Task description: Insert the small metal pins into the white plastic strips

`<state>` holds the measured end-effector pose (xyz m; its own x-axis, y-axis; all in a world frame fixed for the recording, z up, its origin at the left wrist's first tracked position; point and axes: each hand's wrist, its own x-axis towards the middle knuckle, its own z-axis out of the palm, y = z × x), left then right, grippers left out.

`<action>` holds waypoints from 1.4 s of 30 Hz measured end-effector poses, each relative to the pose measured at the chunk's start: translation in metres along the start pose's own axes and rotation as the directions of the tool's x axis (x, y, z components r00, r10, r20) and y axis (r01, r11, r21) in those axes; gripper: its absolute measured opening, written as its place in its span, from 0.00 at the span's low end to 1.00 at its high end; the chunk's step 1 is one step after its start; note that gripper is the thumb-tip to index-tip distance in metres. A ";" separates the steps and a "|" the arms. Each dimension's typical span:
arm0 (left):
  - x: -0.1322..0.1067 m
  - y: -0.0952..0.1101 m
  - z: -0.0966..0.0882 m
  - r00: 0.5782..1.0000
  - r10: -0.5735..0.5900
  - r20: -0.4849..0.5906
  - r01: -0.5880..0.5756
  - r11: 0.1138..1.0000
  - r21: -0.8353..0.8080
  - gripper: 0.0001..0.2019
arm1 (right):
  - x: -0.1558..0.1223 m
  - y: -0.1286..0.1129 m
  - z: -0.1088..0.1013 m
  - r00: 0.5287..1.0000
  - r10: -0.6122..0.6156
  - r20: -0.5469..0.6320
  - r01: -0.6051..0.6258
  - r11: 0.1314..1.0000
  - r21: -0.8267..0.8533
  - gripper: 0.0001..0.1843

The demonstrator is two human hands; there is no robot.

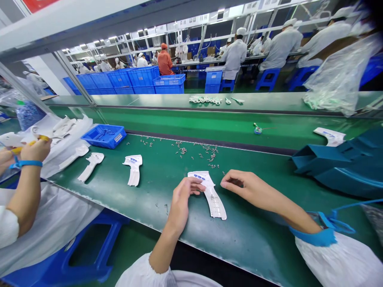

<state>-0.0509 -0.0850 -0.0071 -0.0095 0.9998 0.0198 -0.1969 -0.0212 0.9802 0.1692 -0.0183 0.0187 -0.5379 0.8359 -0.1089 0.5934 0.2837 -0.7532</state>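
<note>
My left hand (184,197) pinches the top of a white plastic gun-shaped housing shell (213,198) lying on the green belt. My right hand (242,184) is curled just right of the shell, fingertips close to it; anything tiny in them cannot be made out. Small metal screws (182,150) lie scattered beyond the shell. Two more white shells (134,169) (90,166) lie to the left. At the far left, a co-worker's hand (36,150) with a blue wristband grips a yellow-handled tool (30,140).
A blue tray (104,135) holding screws sits on the belt at left, near a white bag of shells (67,131). Teal plastic pieces (335,159) stand at right. A second green belt (191,123) runs behind, and blue crates (131,79) and workers lie beyond.
</note>
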 end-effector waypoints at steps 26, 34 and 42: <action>-0.009 -0.010 0.004 0.896 0.414 0.157 -0.421 0.687 0.593 0.13 | 0.001 -0.018 0.020 0.965 0.067 0.255 -0.217 0.755 0.619 0.19; -0.010 -0.010 0.009 0.904 0.301 0.304 -0.424 0.538 0.728 0.16 | -0.001 -0.008 0.015 0.990 0.114 0.078 -0.127 0.974 0.189 0.03; -0.010 -0.009 0.010 0.908 0.213 0.360 -0.419 0.480 0.771 0.21 | 0.000 -0.012 0.024 0.987 0.073 0.141 -0.090 0.989 0.115 0.04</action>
<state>-0.0389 -0.0944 -0.0145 0.3028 0.9053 0.2980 0.6655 -0.4247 0.6138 0.1472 -0.0333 0.0122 -0.5724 0.7796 -0.2542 0.5665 0.1517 -0.8100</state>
